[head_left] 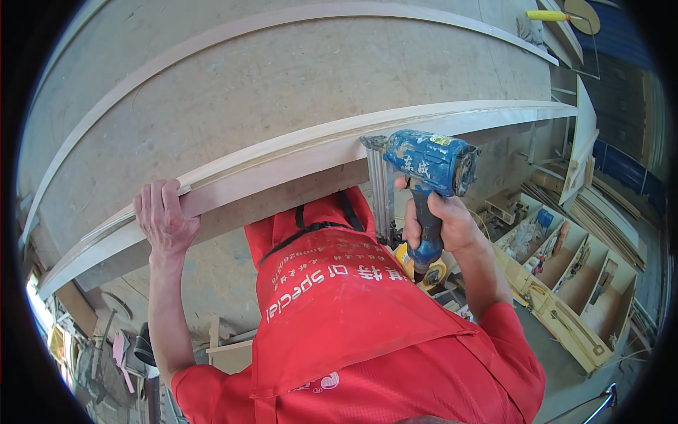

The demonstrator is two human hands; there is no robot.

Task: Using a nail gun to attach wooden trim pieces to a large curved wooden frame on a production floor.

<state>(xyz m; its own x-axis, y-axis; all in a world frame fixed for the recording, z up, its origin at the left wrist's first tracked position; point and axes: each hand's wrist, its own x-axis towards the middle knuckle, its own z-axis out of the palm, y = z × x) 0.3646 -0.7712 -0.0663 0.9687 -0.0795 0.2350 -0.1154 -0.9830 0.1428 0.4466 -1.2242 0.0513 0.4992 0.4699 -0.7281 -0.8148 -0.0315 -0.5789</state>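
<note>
A long pale wooden strip [296,152] lies along the near edge of a large wooden panel [282,78] on the bench. My left hand [164,218] grips the strip's edge at the left, fingers curled over its top. My right hand [445,222] holds a blue pneumatic nail gun [424,169] by its handle. The gun's metal nose and magazine [380,184] press against the front face of the strip near the middle. I wear a red shirt and a red apron [339,311].
A second curved strip [233,35] lies farther back on the panel. To the right stands a low wooden rack [579,283] with compartments holding tools and scraps. Planks [614,212] are stacked beyond it. Clutter and tools [120,346] lie on the floor at lower left.
</note>
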